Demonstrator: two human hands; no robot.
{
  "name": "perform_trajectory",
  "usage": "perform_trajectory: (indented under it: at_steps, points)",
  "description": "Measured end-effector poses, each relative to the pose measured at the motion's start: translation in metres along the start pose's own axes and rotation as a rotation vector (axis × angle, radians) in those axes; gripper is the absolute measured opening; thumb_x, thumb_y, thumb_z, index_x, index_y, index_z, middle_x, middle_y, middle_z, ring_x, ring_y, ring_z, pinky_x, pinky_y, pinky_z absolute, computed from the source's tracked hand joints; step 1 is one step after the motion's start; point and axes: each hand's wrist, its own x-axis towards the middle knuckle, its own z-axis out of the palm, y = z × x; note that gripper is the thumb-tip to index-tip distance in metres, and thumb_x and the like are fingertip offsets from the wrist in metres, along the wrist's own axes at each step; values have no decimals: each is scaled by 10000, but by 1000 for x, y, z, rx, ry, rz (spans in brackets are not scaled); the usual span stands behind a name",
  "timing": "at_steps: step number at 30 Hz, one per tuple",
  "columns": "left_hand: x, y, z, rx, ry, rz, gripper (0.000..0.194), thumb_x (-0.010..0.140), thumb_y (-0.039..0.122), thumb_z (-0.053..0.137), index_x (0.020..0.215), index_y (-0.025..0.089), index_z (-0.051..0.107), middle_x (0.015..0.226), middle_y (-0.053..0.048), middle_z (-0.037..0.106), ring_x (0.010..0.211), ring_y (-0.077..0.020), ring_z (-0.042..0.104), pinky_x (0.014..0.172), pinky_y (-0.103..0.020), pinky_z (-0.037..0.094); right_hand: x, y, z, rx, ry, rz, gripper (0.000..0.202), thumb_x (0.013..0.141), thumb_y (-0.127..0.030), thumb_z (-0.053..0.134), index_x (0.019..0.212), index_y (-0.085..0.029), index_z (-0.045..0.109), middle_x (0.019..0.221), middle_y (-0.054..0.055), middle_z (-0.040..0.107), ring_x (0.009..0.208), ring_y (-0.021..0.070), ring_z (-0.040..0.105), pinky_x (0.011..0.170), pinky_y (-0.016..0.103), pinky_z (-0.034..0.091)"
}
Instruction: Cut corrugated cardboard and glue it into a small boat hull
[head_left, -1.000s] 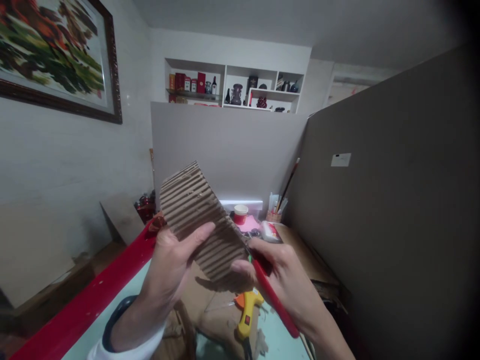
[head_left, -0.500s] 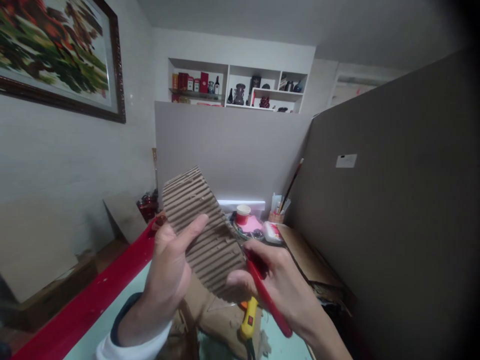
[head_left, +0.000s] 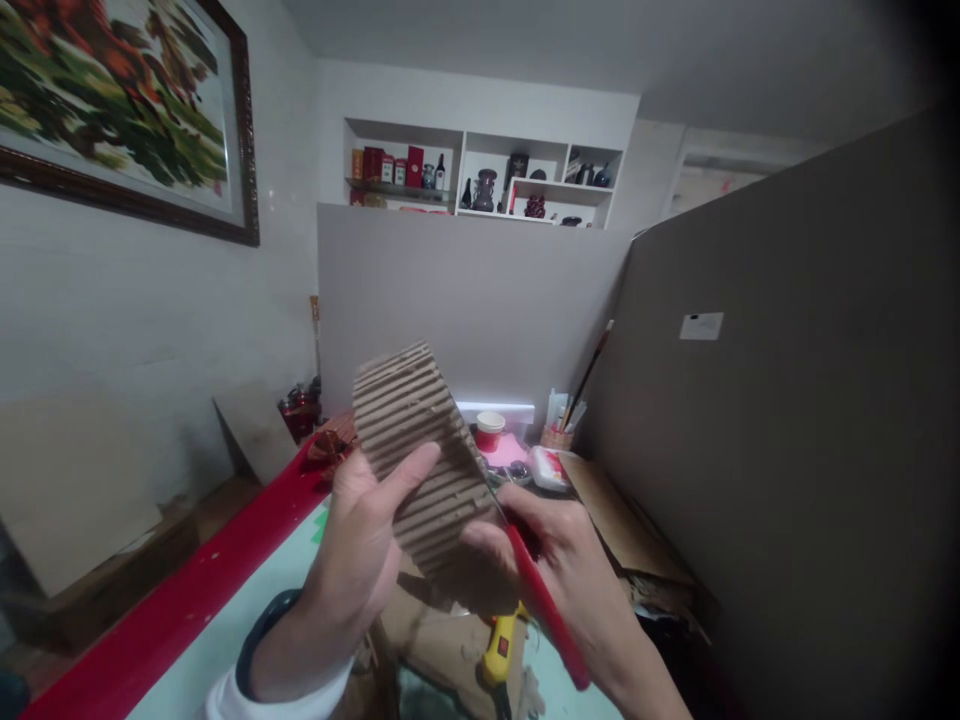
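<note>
A strip of corrugated cardboard [head_left: 427, 470] with its ridges bare is raised in front of me, tilted and bent at its top end. My left hand [head_left: 367, 530] grips its left side, thumb pressed on the ridged face and the other fingers hidden behind. In my right hand [head_left: 559, 550] is a red-handled tool [head_left: 551, 625]; its thin dark metal end meets the cardboard's right edge. Whether it is scissors or pliers I cannot tell. The right thumb rests against the cardboard's lower part. Below both hands lies a yellow tool [head_left: 500, 645] with a red switch, resembling a glue gun.
Brown cardboard pieces [head_left: 442, 645] lie on the pale green tabletop [head_left: 225, 610]. A red band [head_left: 187, 570] runs along the left. Behind are a paper cup [head_left: 490, 430], a brush holder [head_left: 556, 437] and a white package [head_left: 547, 467]. Grey panels [head_left: 465, 300] stand behind and right.
The cardboard and both hands have shifted slightly right in view, and the cardboard stands a little steeper. The red-handled tool stays at its right edge.
</note>
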Motion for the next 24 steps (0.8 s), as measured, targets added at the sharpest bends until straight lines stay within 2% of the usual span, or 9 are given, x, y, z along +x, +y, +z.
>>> perform_trajectory:
  at_steps: [3,5,9,14,20,24]
  points:
    - [3,1,-2,12,6,3,423,773,186,807,1179,188,687,1055,-71,783,996,-251,734,829,-338,611,-1,2,0,-33,1,3,444,922,-502,604,640,-201,439,626,-57,367,577,105,306,510,240,254]
    - [4,2,-3,12,55,-18,375,758,215,823,1110,176,700,1001,-70,790,931,-253,750,783,-347,626,-2,2,-2,-38,-26,29,459,911,-506,617,626,-204,420,609,-62,344,566,103,292,500,241,235]
    - [3,3,-4,34,148,-20,366,767,268,819,1103,185,698,934,-53,794,832,-236,763,728,-346,635,-1,1,-3,-45,-53,65,479,862,-572,653,639,-207,437,599,-64,364,567,108,305,505,244,243]
    - [-1,-2,-3,123,99,81,329,798,296,794,1103,200,713,1034,-53,785,916,-236,751,742,-309,625,3,-2,-3,-62,-19,73,521,795,-655,689,663,-206,461,587,-68,390,572,114,314,506,244,255]
    - [-7,-9,-1,147,-57,9,324,811,271,782,1115,171,729,1084,-93,781,997,-279,734,828,-350,607,-1,-5,-7,-43,-14,4,434,870,-605,639,763,-205,510,677,-40,492,624,131,388,545,244,326]
    - [-6,-9,1,135,-53,-2,337,804,257,788,1127,180,729,1120,-90,777,1024,-275,727,867,-355,597,-1,-4,-7,-29,-7,-9,405,900,-536,632,717,-207,483,654,-50,450,613,124,359,540,246,302]
